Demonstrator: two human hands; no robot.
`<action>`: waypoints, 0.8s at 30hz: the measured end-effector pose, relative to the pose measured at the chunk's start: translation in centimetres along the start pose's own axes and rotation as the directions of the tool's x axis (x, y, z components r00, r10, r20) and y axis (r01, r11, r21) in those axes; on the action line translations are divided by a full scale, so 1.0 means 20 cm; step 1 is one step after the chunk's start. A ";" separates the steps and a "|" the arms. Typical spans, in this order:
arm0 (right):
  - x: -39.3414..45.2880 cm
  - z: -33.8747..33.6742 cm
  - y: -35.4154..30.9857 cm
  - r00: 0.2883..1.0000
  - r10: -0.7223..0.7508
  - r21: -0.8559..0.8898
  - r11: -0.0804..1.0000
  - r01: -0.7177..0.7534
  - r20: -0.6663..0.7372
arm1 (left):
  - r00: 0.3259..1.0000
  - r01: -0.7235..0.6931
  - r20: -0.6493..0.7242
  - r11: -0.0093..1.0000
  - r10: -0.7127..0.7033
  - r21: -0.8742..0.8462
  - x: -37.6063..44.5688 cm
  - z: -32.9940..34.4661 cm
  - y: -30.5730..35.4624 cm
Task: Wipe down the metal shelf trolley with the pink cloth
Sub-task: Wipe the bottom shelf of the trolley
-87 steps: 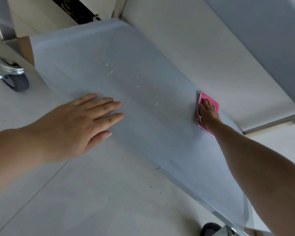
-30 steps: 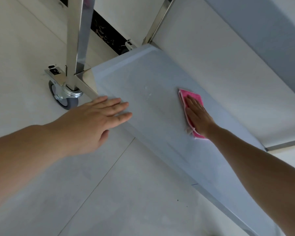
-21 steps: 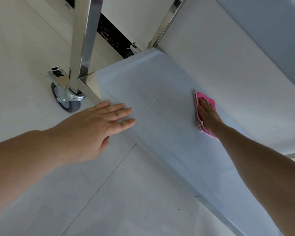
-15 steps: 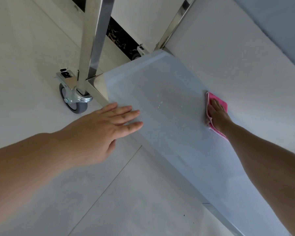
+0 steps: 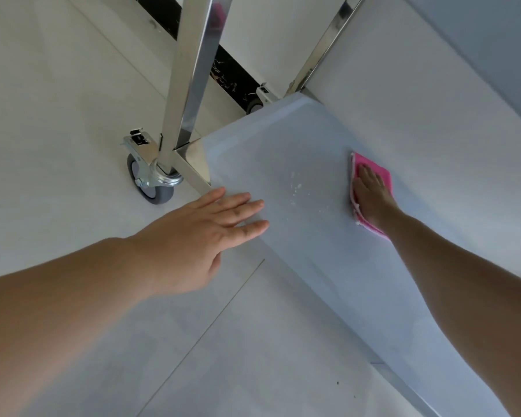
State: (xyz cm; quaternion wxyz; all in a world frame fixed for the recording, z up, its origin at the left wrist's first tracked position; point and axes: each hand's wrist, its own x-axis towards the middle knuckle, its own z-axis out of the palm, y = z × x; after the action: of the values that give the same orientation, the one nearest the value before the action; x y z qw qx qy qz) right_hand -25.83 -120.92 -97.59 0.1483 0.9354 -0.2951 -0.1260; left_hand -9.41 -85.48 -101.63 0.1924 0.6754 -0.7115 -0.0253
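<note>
The trolley's bottom shelf is a pale grey sheet that runs from upper middle to lower right. The folded pink cloth lies flat on its far side. My right hand presses down on the cloth with straight fingers. My left hand lies flat with straight fingers on the shelf's near edge, close to the corner post. A few water droplets sit on the shelf between my hands.
A grey caster wheel with a metal brake bracket stands under the near corner post. A second post rises at the far corner, a wheel below it. An upper shelf overhangs at the top right. Pale floor tiles surround the trolley.
My right hand has slid the cloth from mid-shelf towards the far side. The left hand stays flat on the near edge. My view has shifted, so the trolley sits further right.
</note>
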 end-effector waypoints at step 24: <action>-0.53 -0.29 -0.79 0.979 -0.203 0.355 0.915 0.190 -0.001 | 0.999 0.016 -0.028 1.000 -0.015 0.006 -0.02 -0.06 -0.06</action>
State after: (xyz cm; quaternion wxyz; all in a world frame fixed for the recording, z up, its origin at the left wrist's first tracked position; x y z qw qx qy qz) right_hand -24.23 -101.18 -96.20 -0.0410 0.9692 -0.2202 -0.1019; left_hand -7.86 -84.85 -100.98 0.1999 0.6818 -0.7035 -0.0152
